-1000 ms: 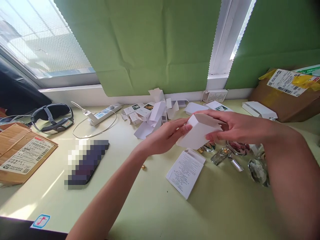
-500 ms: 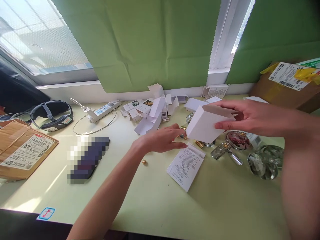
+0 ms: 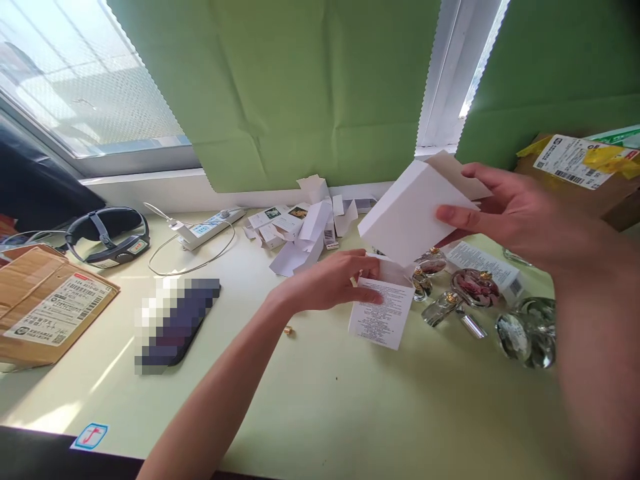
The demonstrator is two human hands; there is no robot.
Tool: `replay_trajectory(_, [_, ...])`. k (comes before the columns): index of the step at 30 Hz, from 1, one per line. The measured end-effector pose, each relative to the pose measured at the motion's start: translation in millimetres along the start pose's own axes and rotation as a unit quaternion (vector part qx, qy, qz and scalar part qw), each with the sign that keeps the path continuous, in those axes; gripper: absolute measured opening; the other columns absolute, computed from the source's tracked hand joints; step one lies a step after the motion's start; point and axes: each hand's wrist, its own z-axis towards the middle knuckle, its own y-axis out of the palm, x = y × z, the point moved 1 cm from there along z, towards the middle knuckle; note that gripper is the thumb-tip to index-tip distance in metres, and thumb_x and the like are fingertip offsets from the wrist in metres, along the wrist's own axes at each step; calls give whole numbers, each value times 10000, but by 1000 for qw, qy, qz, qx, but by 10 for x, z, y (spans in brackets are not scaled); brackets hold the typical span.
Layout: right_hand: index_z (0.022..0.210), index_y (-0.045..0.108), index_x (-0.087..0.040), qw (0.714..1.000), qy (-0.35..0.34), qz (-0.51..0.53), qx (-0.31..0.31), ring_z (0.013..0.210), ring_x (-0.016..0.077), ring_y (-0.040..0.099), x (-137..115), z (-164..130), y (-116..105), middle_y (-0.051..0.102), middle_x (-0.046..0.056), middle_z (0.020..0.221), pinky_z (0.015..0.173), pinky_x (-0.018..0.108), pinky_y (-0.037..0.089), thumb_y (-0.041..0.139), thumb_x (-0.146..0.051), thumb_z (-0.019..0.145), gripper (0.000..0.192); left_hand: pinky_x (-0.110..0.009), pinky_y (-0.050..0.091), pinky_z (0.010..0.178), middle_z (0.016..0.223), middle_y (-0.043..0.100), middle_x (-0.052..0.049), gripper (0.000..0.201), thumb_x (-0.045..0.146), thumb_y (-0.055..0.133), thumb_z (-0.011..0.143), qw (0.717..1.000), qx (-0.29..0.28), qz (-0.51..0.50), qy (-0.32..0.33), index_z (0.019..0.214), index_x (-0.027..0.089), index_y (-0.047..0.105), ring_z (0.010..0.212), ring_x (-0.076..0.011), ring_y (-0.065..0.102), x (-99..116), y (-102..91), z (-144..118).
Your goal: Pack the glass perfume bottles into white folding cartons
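Note:
My right hand grips a plain white cardboard box with raised flaps, holding it tilted above the table. Just below and to the left, my left hand pinches the upper part of a white box with printed text, thumb on its printed face. Under and beside the right hand lie glass perfume bottles: a round one with pink inside, a clear one and a small cylindrical one. A gold cap sits near my left forearm.
Opened white cartons pile against the wall. On the left are a phone, a power strip, a black headset and a cardboard parcel. Clear round glass pieces and another parcel stand at right.
My right hand has raised the plain white box and tilted it. My left hand has taken hold of the printed box, which has turned and come up from lying on the table.

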Motion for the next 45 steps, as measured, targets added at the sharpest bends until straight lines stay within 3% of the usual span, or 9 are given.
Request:
replay_trajectory(2, [1251,609,-380,999,-26,33,10,779,202,737,-25,-21,7,750,-24,1040,768,345,641,772,-432,776,505,-266,439,703,1051,584,-25,222,408,590,918,999,43,25,-4,1084,260,584,876,-155,576,55,-43,-43])
replay_trajectory(6, [1275,562,-422,998,-40,50,18,815,210,730,-48,-79,-15,748,-36,1034,784,369,640,782,-384,785,539,-297,450,725,1094,621,-41,423,423,619,894,995,82,51,-35,1282,292,511,900,-185,597,4,-20,-46])
replay_trajectory(10, [1224,592,-394,998,-37,36,-33,888,226,727,-24,-75,-11,744,-24,1056,760,332,640,801,-326,767,507,-316,481,728,1120,662,-70,430,426,638,867,996,67,15,-63,1249,246,554,925,-211,629,-108,-14,-13])
replay_trajectory(13, [1225,614,-349,995,-32,40,-82,965,252,714,7,-40,10,732,6,1113,762,315,636,808,-307,751,514,-317,513,742,1209,662,-77,542,385,678,833,994,56,-58,-72,1332,268,501,959,-211,655,-130,-59,-18])
replay_trajectory(18, [1310,551,-429,994,-33,79,-61,945,219,714,57,-28,37,727,-25,1123,785,313,623,783,-306,780,592,-361,545,821,1272,652,-81,682,377,761,759,986,55,-139,-71,1366,285,463,1074,-238,652,-117,-118,-40])
replay_trajectory(21, [1307,528,-499,993,-66,79,-50,1004,239,694,57,-31,112,715,-49,1152,804,375,619,751,-353,806,567,-373,555,856,1294,652,-79,651,326,773,750,979,43,-193,-42,1339,282,501,1123,-246,646,-92,-123,-43])
replay_trajectory(27, [1177,587,-519,983,-119,73,-118,1104,266,649,-64,-27,276,707,-69,1144,826,421,597,729,-425,805,409,-390,566,901,1265,676,-69,598,269,779,742,968,23,-250,-4,1297,266,557,1179,-269,628,-20,-145,-52])
replay_trajectory(38, [1246,541,-400,964,-74,156,-202,912,203,677,-105,-34,381,694,-36,1028,650,263,593,794,-210,729,606,-435,536,950,1248,665,-34,576,294,796,733,980,59,-189,21,1265,287,575,1179,-277,601,6,-164,-68])
replay_trajectory(45, [1345,433,-396,983,-49,60,-164,889,239,715,-69,-33,233,681,-1,1154,595,292,640,763,-264,779,669,-389,571,885,1267,638,-79,657,326,807,710,971,81,-223,-16,1283,245,497,1150,-258,616,-84,-123,-35])
